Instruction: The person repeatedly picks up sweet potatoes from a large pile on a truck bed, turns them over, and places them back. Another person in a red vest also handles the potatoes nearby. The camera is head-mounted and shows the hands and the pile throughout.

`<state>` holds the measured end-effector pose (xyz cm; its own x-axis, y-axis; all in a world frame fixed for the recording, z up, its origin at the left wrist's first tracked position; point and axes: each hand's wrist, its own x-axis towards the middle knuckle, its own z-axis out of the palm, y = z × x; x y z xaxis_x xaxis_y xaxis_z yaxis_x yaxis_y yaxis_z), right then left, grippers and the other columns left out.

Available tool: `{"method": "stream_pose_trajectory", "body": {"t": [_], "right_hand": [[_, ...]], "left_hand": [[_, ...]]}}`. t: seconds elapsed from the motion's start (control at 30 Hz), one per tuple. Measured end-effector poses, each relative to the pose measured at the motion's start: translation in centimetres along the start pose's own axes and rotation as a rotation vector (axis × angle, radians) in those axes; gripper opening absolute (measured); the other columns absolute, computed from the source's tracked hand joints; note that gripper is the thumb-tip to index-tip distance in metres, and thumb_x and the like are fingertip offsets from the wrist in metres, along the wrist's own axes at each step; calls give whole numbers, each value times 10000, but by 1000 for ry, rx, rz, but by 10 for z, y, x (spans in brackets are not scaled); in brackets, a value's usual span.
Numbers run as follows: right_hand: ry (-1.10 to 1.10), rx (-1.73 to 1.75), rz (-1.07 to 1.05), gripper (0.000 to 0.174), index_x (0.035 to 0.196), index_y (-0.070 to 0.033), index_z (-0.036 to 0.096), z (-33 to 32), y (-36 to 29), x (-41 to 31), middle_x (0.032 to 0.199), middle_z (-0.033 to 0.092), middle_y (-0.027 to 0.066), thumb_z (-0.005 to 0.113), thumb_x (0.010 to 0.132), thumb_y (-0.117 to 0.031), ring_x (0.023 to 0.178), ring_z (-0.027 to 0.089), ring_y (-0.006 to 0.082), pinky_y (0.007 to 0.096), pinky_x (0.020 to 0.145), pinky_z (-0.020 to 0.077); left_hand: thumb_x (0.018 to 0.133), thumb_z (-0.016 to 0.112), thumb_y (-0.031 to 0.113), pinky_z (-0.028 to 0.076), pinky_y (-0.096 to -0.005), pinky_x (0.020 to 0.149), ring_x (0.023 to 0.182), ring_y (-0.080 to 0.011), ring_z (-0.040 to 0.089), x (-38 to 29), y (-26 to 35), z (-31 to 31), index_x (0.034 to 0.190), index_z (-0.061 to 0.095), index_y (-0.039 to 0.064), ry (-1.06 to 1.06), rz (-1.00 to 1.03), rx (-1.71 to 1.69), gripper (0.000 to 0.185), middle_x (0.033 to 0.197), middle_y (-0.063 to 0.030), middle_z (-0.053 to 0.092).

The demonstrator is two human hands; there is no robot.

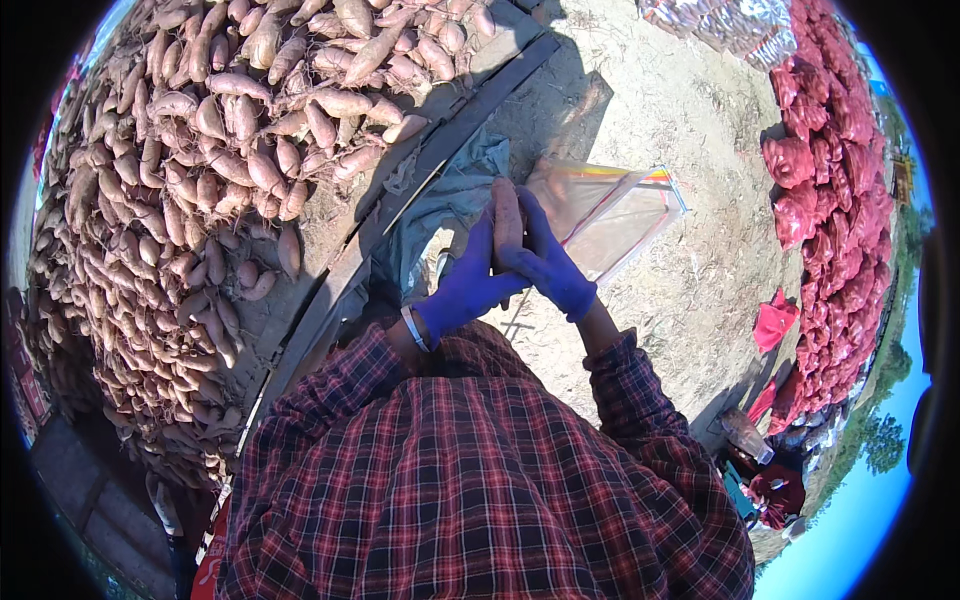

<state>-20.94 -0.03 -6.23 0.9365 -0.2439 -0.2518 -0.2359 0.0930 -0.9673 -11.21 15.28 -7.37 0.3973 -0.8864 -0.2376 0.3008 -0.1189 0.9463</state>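
Both of my hands wear purple gloves and meet around one sweet potato (507, 217), held lengthwise in front of my body. My left hand (471, 281) grips its left side, and my right hand (551, 259) wraps its right side with the fingers across its lower part. Just beyond my right hand, a clear plastic bag (626, 221) with a yellow-and-red edge lies on the ground. Under and beyond my left hand is a crumpled blue-green sheet (420, 225). The lower end of the sweet potato is mostly hidden by my fingers.
A large heap of sweet potatoes (195, 172) fills the left side, behind a dark board edge (450, 139). Stacked red mesh sacks (840, 247) line the right. Filled clear bags (720, 26) stand at the far right. Another person (776, 491) is at the lower right.
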Motion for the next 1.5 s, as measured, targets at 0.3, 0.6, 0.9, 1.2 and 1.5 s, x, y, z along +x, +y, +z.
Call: {"method": "stream_pose_trajectory", "body": {"t": [0.3,0.6,0.9,1.2,1.5], "right_hand": [[991,587,336,577,1449,-113,306,-169,154,-109,1325,488,123,582,1003,-353,1084,527,252,389,874,458],[678,-30,78,351,1373,-43,560,-80,89,18,977,669,66,527,1056,-189,775,617,105,258,691,541],[-638,280,154,612,1495,-31,430,210,-3,146,1361,591,174,466,1062,-463,1199,602,262,407,1021,487],[-917,940,504,925,1550,-62,380,445,-101,237,1557,451,179,309,962,-772,1432,427,363,497,1244,253],[-1015,854,601,813,1338,-59,626,547,-100,263,1269,680,135,344,986,-736,1249,588,310,473,1153,401]], "left_hand": [[983,618,446,443,-479,1090,1309,-377,533,4,-2,54,1506,459,140,-453,104,432,626,1420,-190,552],[1022,600,403,466,-367,1060,1211,-273,605,-95,-18,-107,1449,529,88,305,-172,438,535,1330,-143,608],[1059,527,409,429,-382,1097,1241,-220,585,-217,-50,-201,1451,496,15,691,231,-798,556,1368,-117,614],[1037,334,652,287,-510,1231,1457,-362,410,-305,9,-300,1528,419,40,563,1160,-1274,789,1553,-195,454],[1046,351,625,419,-520,1122,1237,-372,615,-337,25,-382,1355,608,31,567,1434,-1223,717,1290,-183,680]]}}
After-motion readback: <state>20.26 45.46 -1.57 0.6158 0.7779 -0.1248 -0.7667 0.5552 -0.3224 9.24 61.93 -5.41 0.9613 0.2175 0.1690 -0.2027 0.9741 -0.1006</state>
